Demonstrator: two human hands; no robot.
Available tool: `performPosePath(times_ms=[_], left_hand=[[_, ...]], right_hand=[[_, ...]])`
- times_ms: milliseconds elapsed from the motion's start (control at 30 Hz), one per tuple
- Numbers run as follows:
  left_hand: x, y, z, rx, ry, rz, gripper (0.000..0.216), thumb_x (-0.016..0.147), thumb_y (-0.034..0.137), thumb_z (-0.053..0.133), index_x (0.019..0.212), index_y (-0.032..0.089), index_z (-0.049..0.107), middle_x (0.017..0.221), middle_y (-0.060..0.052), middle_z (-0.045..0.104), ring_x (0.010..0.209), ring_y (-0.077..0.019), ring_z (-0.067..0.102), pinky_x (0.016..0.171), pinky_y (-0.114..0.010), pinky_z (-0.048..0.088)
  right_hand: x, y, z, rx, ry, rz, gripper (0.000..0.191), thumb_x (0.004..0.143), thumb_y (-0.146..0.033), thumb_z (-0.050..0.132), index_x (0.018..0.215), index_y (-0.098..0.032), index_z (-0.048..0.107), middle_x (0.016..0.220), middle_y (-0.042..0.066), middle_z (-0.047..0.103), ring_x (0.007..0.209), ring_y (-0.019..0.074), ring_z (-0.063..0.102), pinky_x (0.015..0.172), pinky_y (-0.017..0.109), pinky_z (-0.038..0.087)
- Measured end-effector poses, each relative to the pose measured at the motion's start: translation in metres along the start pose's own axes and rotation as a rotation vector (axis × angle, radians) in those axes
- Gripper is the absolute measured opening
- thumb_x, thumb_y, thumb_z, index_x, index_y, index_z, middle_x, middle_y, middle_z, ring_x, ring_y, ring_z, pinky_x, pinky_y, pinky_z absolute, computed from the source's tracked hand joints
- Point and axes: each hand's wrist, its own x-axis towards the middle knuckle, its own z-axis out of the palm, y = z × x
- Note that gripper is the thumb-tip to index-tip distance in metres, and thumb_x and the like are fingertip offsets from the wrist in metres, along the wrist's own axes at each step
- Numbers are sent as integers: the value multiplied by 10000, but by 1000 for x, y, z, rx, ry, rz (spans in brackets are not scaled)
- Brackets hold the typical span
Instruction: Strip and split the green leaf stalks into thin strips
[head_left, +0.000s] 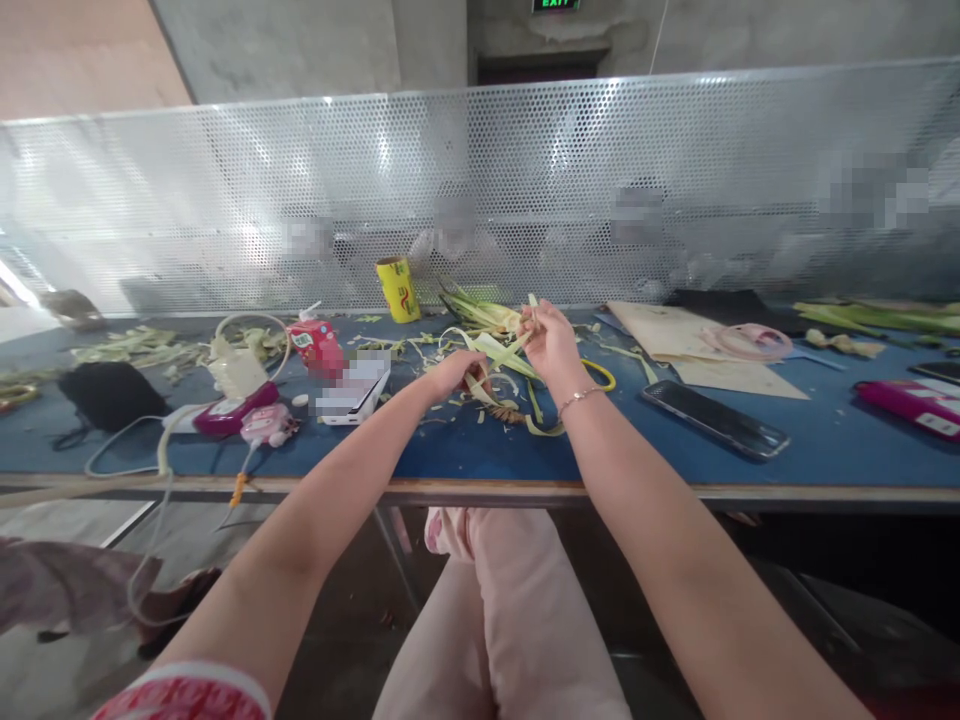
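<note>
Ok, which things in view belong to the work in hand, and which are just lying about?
In the work:
pale leaf strips, held by the left hand and right hand
leaf bundle just beyond, probably

Apparently just lying about:
yellow cylinder
red drink carton
dark phone
beige sheets

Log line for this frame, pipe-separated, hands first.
left hand: holding leaf strips | right hand: pinching leaf strips | black phone: on blue table | yellow container: near perforated screen

Leaf strips [501,352] look smooth, the phone [712,420] glossy, the tabletop [480,455] matt, the partition [300,170] shiny metal.
</note>
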Motion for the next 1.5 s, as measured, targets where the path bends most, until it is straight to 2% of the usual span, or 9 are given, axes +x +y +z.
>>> performPosePath(times_ms=[100,167,333,467,700,833,1133,1333,1500], left_hand=[[-1,3,1,-38,60,-30,278,753,323,499,525,164,511,507,-79,617,428,-135,525,447,-252,315],[-2,5,2,-68,101,-41,230,745,321,524,573,170,494,513,-75,622,413,-135,521,428,-248,285],[-2,6,3,-179,143,-62,110,751,258,534,699,163,515,514,-41,592,481,-158,589,428,-237,304],[-4,8,3,-314,155,-101,76,773,216,513,738,152,534,534,-2,562,512,-159,621,505,-254,443],[-1,9,3,-365,121,-125,78,742,150,530,725,122,600,568,-27,615,470,-119,586,474,-215,457],[-1,8,-1,-418,119,-86,90,709,143,518,691,119,602,537,-29,601,479,-125,574,497,-232,478],[2,3,-9,-408,97,-25,240,522,-3,425,646,107,598,607,-42,633,547,-117,582,604,-255,511],[3,-3,-19,-347,-39,48,242,561,-47,520,741,83,616,664,-40,639,609,-112,626,696,-266,520],[1,-6,-27,-322,-108,65,272,578,-45,604,810,89,646,720,-38,676,700,-118,661,789,-273,520]], right_hand=[[-8,-5,3,-96,-208,7,125,760,-234,645,862,-225,573,662,-50,574,416,36,327,432,208,359],[-13,-5,4,-216,-362,21,150,724,-296,701,778,-200,599,605,-50,533,402,22,259,391,210,266],[-22,3,4,-556,-584,61,258,610,-346,787,694,-172,616,573,-51,482,442,20,273,429,232,194],[-22,5,3,-649,-633,68,291,589,-382,777,694,-170,608,564,-64,433,469,32,255,471,245,177],[-25,6,4,-903,-746,-29,275,642,-396,722,736,-161,615,591,-42,483,536,76,359,532,260,258],[-24,8,5,-930,-729,-94,259,647,-354,696,775,-175,560,661,-32,536,596,101,452,599,269,336],[-22,4,5,-1126,-687,-244,134,689,-290,624,756,-182,582,751,1,573,657,132,477,664,297,375],[-19,5,4,-1091,-844,-234,144,672,-261,626,789,-189,585,842,18,604,828,168,555,798,321,427],[-15,4,-1,-1130,-796,-192,177,682,-274,640,831,-186,601,869,20,625,761,148,568,730,298,440]])
